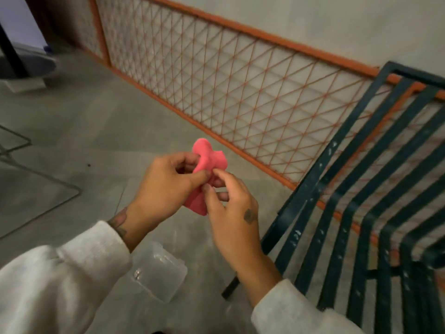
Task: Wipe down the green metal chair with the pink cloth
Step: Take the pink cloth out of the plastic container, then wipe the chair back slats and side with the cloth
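The grey floor fills most of the view, and along its far edge an orange-framed mesh railing runs from about eleven o'clock down towards three o'clock, against a pale wall.

The green metal chair takes up the four o'clock quarter. Its slats run lengthwise from the seat at five o'clock up the backrest towards two o'clock, so its long axis lies on that diagonal, and the top bar of the back meets the railing line near two o'clock. Pale flecks mark several slats (chipped paint or dirt, it is too blurred to tell). One dark leg reaches the floor around five o'clock, close to centre.

A thin wire frame lies on the floor at nine o'clock. A clear plastic container sits on the floor at six o'clock, below the wrists.

Both arms wear pale sleeves. The left hand and the right hand meet just below centre, well apart from the chair, and both are closed in a pinch on the pink cloth. The cloth is bunched, its long axis near upright: one rounded end points to twelve o'clock above the fingers, the other hangs out between the palms towards six o'clock. The right thumb and forefinger nip its middle; the left thumb presses it there too.
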Motion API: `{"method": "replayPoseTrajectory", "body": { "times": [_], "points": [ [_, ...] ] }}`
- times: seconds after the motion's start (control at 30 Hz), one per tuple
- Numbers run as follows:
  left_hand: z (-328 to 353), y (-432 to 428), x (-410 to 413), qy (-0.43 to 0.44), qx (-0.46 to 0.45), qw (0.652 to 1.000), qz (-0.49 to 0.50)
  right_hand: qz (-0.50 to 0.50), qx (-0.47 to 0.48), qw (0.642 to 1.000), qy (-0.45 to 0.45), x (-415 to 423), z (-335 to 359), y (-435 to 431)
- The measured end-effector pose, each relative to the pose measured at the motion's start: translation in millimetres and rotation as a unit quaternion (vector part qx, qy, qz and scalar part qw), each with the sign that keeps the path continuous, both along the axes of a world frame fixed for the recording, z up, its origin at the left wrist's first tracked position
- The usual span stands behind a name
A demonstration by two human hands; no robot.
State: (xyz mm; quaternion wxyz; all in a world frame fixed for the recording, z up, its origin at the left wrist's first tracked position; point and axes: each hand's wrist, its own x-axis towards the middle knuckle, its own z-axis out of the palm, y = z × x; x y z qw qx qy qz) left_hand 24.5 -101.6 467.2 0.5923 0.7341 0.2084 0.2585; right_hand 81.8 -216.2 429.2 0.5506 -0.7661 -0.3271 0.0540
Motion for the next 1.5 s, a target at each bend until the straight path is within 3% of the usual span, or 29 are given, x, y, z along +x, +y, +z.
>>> {"method": "replayPoseTrajectory", "body": {
  "times": [0.17,0.37,0.63,0.73,0.97,1.2,1.27,1.4,1.5],
  "points": [
    [58,-50,15,-0.04,0.015,0.998,-0.035,-0.078,0.065,0.993,-0.06,9,53,-47],
    [75,-124,32,-0.056,-0.001,0.996,-0.076,-0.136,0.089,0.987,-0.019,12,75,-114],
    [67,-199,57,0.001,-0.085,0.991,-0.099,-0.134,0.123,0.972,0.15,33,77,-192],
    [62,-221,60,0.011,-0.053,0.99,-0.129,-0.113,0.155,0.959,0.211,36,81,-212],
    [27,-246,69,0.047,0.1,0.98,-0.165,-0.124,0.129,0.949,0.259,48,52,-231],
    [8,-214,83,0.049,-0.053,0.982,-0.174,-0.13,0.186,0.887,0.403,68,25,-207],
    [4,-199,89,0.046,-0.038,0.991,-0.122,-0.142,0.174,0.875,0.429,76,22,-208],
    [-11,-159,99,0.093,0.132,0.987,0.002,-0.16,0.079,0.917,0.356,97,18,-206],
    [-35,-144,100,0.15,0.138,0.979,-0.017,-0.14,-0.036,0.962,0.232,108,17,-199]
  ]
}}
